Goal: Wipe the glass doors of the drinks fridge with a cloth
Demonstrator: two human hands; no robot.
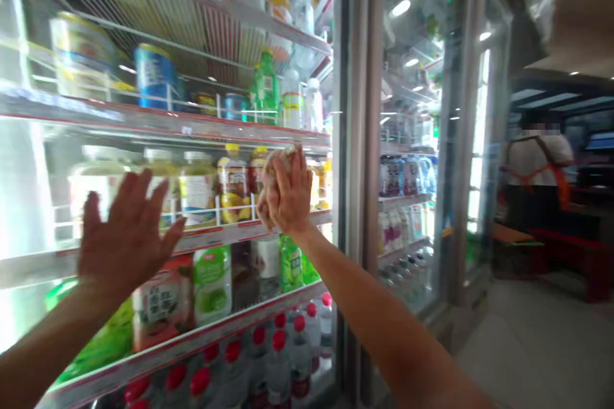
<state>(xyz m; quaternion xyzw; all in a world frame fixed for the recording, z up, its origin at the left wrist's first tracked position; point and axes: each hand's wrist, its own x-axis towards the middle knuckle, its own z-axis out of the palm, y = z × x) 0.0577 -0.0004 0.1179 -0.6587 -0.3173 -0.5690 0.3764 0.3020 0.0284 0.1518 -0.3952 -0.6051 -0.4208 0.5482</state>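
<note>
From here, my right hand (293, 197) clasps a crumpled wad (267, 188), probably cloth. My left hand (125, 244) splays, fingers apart.

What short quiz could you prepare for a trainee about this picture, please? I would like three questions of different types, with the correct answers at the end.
1. What does the right hand appear to be holding?

2. True or false: the left hand is clenched into a fist.

3. Which colour are the caps on the bottles at the bottom of the picture?
A) green
B) red
C) yellow

Key:
1. A crumpled cloth.
2. False; it is open, with the fingers spread.
3. B.
</note>
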